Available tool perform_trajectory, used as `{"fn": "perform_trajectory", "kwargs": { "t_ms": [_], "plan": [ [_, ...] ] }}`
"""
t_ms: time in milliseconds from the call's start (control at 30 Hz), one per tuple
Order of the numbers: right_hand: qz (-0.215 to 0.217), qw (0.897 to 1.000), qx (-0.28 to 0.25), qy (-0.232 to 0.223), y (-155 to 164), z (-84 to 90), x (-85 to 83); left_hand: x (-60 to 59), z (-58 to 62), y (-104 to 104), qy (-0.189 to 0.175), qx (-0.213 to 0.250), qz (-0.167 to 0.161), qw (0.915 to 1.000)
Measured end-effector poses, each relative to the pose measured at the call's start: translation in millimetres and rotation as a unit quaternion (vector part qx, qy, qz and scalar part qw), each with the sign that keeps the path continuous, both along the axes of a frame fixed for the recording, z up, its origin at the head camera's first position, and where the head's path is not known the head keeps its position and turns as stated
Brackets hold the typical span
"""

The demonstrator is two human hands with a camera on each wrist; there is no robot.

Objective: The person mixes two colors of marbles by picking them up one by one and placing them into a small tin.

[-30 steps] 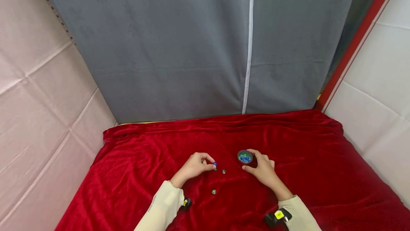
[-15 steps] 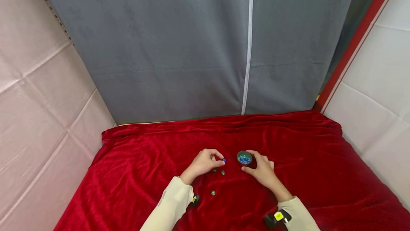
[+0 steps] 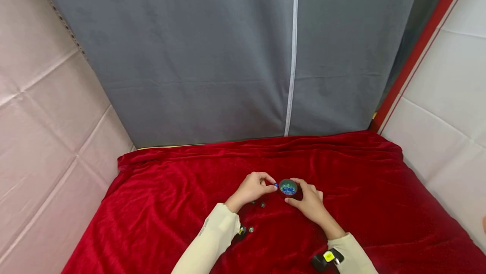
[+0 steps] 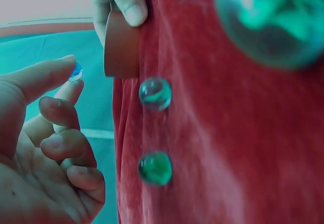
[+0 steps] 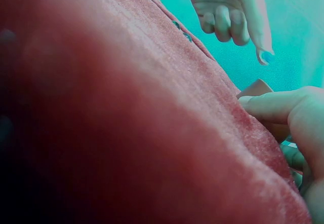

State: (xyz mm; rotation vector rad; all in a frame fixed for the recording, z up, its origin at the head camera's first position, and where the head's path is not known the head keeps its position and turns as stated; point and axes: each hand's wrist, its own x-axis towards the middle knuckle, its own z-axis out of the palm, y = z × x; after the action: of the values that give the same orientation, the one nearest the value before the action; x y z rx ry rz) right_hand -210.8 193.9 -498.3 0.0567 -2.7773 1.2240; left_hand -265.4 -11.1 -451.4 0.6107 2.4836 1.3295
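Note:
My left hand [image 3: 252, 188] pinches a blue marble [image 4: 76, 72] between thumb and forefinger, its other fingers curled. In the head view that marble is right at the left rim of a small round bowl. The bowl [image 4: 120, 51] has a plain brown outer wall and holds several blue and green marbles. Thumb and fingers of my right hand [image 3: 312, 203] grip the bowl from its right side; it stands upright on the cloth. Loose on the cloth below the left hand lie a clear marble [image 4: 155, 94], a green marble [image 4: 156, 168] and a nearer, blurred green marble [image 4: 273, 26].
A rumpled red velvet cloth [image 3: 182, 181] covers the table. Behind it hangs a grey curtain [image 3: 212, 54]. White panels stand at the left [image 3: 45, 139] and right [image 3: 448, 109] sides. Both wrists wear small black cameras.
My left hand has moved right, carrying the blue marble from beside the loose marbles to the bowl's left rim. The right hand keeps its grip on the bowl, nearly in the same place.

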Motion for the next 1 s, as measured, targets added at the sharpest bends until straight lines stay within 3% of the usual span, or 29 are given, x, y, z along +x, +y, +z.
{"fn": "perform_trajectory", "kwargs": {
  "t_ms": [567,1000],
  "plan": [
    [0.007,1.000,-0.002,-0.009,0.1,0.0,-0.2,-4.1,-0.2,16.9,-0.003,-0.008,-0.022,0.9997],
    [0.004,1.000,0.003,-0.003,3.9,0.4,0.2,-3.2,0.5,-9.5,0.009,-0.014,-0.008,0.9998]
  ]
}}
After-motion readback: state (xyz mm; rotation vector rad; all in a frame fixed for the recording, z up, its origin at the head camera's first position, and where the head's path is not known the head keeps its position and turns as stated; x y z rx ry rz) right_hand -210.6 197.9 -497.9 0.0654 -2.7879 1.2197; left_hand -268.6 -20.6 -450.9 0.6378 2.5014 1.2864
